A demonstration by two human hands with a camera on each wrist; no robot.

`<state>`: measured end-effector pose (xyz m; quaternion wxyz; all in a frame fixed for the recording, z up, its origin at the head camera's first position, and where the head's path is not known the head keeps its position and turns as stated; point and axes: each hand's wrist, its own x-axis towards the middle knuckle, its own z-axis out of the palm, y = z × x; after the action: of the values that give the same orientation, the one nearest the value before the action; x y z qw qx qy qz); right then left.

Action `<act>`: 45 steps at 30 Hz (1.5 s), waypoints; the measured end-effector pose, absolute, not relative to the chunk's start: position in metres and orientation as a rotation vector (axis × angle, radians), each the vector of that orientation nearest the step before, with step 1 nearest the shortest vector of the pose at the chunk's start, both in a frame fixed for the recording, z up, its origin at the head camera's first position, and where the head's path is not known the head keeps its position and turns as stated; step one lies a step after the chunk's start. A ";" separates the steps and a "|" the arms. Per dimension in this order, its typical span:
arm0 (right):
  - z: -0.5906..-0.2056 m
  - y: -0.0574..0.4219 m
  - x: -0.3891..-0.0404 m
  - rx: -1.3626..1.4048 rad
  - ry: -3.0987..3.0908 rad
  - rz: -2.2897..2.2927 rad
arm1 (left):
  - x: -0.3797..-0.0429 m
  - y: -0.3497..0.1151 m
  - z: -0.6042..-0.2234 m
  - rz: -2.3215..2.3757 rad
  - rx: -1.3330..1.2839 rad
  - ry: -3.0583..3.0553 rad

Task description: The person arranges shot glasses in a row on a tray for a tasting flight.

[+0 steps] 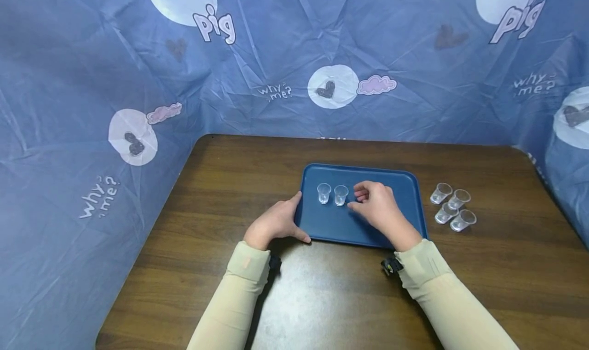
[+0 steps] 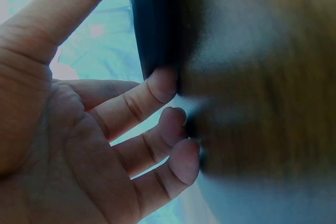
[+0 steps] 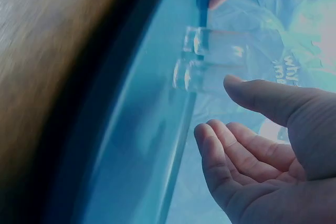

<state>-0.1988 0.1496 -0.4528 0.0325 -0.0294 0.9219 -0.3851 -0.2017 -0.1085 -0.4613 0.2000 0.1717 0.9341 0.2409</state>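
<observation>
Two small clear cups, a left one (image 1: 324, 194) and a right one (image 1: 340, 196), stand upright side by side on a blue tray (image 1: 326, 227) in the head view. My right hand (image 1: 377, 205) hovers over the tray just right of this pair, thumb and fingers apart with nothing between them. In the right wrist view, its thumb tip overlaps the nearer cup (image 3: 202, 77). At the tray's left side is my left hand (image 1: 276, 222), thumb by the near corner and fingers spread along the rim. The left wrist view shows its fingertips against the tray edge (image 2: 152, 24) and tabletop.
Several more clear cups (image 1: 446, 213) stand in a cluster on the brown wooden table (image 1: 239, 171), right of the tray. A blue printed cloth (image 1: 257, 43) hangs behind the table and along its sides.
</observation>
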 end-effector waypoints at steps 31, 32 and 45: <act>-0.411 0.285 -0.131 0.030 3.230 -1.102 | -0.195 -0.110 -0.460 0.721 0.461 2.587; -0.412 0.294 -0.128 0.044 3.238 -1.099 | -0.194 -0.110 -0.461 0.721 0.454 2.585; -0.428 0.365 -0.113 0.180 3.118 -0.861 | -0.199 -0.105 -0.461 0.733 0.455 2.592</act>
<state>-0.1129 0.3654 -0.4282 -0.0492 0.0555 0.9612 -0.2655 -0.1987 -0.1054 -0.4606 0.2034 0.1631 0.9290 0.2625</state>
